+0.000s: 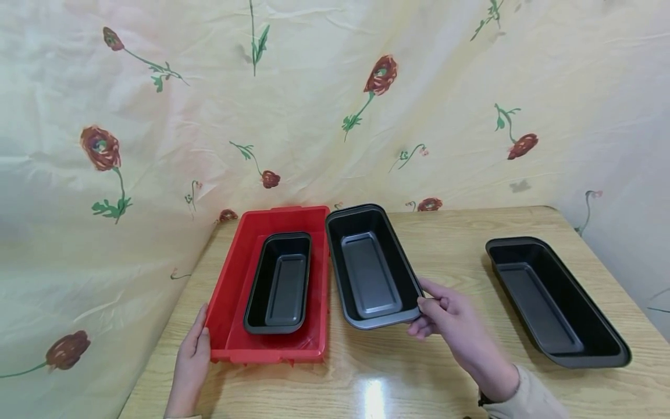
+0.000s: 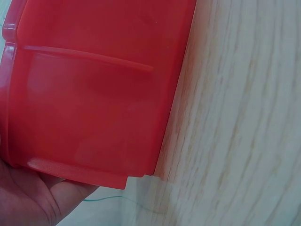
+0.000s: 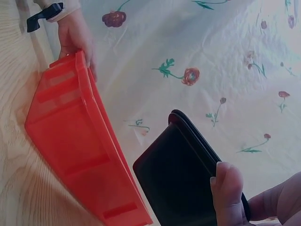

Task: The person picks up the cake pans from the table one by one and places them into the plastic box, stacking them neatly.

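My right hand [image 1: 445, 320] pinches the near right corner of a black loaf pan [image 1: 371, 273], thumb over the rim and fingers beneath. In the right wrist view this pan [image 3: 178, 174] is tilted beside the red bin, above the table. My left hand [image 1: 192, 355] grips the near left corner of the red plastic bin [image 1: 225, 302], which stands on the table. A smaller black loaf pan [image 1: 288, 291] lies inside the bin. The left wrist view shows the bin's outer side wall [image 2: 94, 113] with the left hand [image 2: 33, 200] at its rim.
Another long black loaf pan [image 1: 544, 302] sits on the right part of the wooden table [image 1: 419, 372]. A flowered cloth [image 1: 314, 105] hangs behind the table and along its left side. A black strap piece [image 3: 44, 14] is at the left wrist.
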`<state>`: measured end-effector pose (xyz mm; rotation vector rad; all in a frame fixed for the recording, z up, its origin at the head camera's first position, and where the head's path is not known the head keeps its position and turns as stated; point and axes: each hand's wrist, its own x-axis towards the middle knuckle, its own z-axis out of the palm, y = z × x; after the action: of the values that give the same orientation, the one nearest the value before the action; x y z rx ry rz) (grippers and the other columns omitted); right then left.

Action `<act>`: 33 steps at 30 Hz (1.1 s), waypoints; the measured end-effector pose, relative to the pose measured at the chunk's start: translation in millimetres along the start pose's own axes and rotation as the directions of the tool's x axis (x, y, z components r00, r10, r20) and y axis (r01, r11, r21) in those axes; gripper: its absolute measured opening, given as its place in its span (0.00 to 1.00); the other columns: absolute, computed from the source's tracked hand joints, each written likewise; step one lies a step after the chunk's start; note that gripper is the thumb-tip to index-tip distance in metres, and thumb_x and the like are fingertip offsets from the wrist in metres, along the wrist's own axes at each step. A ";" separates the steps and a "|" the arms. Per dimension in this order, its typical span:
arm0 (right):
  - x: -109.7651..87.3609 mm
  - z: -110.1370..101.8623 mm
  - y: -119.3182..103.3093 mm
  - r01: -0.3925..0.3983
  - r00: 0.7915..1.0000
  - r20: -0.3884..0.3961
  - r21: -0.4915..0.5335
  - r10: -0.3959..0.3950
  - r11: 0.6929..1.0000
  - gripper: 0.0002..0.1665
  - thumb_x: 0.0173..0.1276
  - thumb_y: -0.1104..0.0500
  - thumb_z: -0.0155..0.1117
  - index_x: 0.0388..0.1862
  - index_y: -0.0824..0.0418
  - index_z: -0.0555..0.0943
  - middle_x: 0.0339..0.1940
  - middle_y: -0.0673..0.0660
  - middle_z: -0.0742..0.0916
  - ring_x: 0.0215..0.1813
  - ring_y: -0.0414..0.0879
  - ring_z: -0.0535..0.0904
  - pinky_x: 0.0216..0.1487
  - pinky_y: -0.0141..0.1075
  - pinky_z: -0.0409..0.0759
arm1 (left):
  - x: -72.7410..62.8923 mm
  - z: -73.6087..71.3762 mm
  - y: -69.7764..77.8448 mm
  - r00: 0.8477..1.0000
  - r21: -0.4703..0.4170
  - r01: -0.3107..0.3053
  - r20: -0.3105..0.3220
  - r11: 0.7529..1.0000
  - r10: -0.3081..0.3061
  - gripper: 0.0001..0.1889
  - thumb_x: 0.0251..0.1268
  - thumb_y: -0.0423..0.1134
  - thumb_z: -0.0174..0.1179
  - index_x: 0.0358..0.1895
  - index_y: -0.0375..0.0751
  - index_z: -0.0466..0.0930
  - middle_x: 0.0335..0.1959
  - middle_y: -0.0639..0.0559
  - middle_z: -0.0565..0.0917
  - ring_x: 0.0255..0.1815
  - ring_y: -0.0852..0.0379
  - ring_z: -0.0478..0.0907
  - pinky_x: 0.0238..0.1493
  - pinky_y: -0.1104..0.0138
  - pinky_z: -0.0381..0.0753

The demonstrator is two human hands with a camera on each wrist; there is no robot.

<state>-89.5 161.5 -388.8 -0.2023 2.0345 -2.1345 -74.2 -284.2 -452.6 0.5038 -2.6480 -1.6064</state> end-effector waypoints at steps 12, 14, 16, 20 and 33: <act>8.9 12.5 -7.1 -0.041 0.999 0.036 0.020 0.040 0.999 0.32 0.75 0.67 0.46 0.74 0.77 0.54 0.36 0.69 0.86 0.27 0.47 0.84 0.30 0.38 0.86 | -1.4 -0.4 -0.4 1.000 -0.004 0.004 -0.006 1.000 -0.004 0.28 0.81 0.40 0.29 0.79 0.60 0.41 0.80 0.52 0.47 0.78 0.46 0.47 0.72 0.51 0.58; 10.8 14.7 -7.2 -0.043 0.998 0.045 0.023 0.042 0.999 0.32 0.75 0.67 0.46 0.74 0.77 0.53 0.36 0.69 0.86 0.27 0.47 0.84 0.31 0.38 0.86 | -0.9 -0.3 -0.8 1.000 -0.003 0.005 -0.007 1.000 -0.005 0.28 0.80 0.40 0.29 0.79 0.60 0.41 0.80 0.51 0.46 0.78 0.46 0.47 0.72 0.51 0.58; 13.1 17.2 -6.5 -0.043 0.998 0.051 0.030 0.042 0.999 0.32 0.75 0.68 0.46 0.74 0.77 0.53 0.35 0.69 0.86 0.26 0.47 0.84 0.30 0.37 0.86 | -0.8 -0.4 -1.6 1.000 -0.005 0.008 -0.007 1.000 -0.008 0.28 0.80 0.40 0.29 0.79 0.61 0.41 0.80 0.52 0.46 0.78 0.46 0.47 0.72 0.51 0.58; 18.0 22.3 -3.8 -0.039 0.997 0.063 0.048 0.036 0.998 0.32 0.74 0.69 0.46 0.73 0.79 0.53 0.32 0.69 0.86 0.26 0.46 0.84 0.30 0.36 0.86 | -0.4 -0.4 -2.8 1.000 -0.007 0.005 -0.007 1.000 -0.005 0.28 0.81 0.40 0.29 0.79 0.60 0.41 0.80 0.51 0.46 0.78 0.46 0.47 0.71 0.50 0.58; 26.3 35.3 0.0 -0.036 0.994 0.106 0.082 0.027 0.996 0.33 0.73 0.69 0.46 0.73 0.78 0.53 0.31 0.67 0.86 0.25 0.45 0.84 0.30 0.34 0.85 | -0.1 0.0 -1.1 1.000 -0.002 0.002 0.001 1.000 -0.002 0.28 0.81 0.41 0.30 0.79 0.61 0.41 0.80 0.52 0.46 0.78 0.47 0.47 0.71 0.51 0.60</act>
<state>-107.1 121.2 -387.8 -0.2615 1.8743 -2.1379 -73.8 -284.7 -453.5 0.5057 -2.6473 -1.6093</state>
